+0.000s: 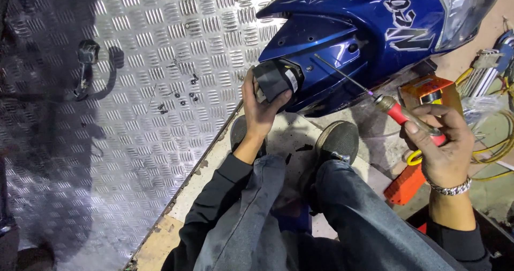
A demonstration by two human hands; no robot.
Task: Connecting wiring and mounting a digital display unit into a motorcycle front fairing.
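My left hand (261,108) grips a small black box-shaped part (275,79) with a white label, holding it against the underside of a glossy blue scooter body panel (348,32). My right hand (441,142) is closed around the red handle of a long screwdriver (399,112); its thin shaft points up-left and its tip rests near a hole in the blue panel. A metal bracelet sits on my right wrist. My knees and both shoes (337,141) are below the panel.
A ribbed metal tread plate (134,115) covers the left, with several small loose screws (184,94) and a black lever-like part (85,67) on it. An orange tool (425,91), yellow cable (495,148) and hex keys (490,67) lie at the right.
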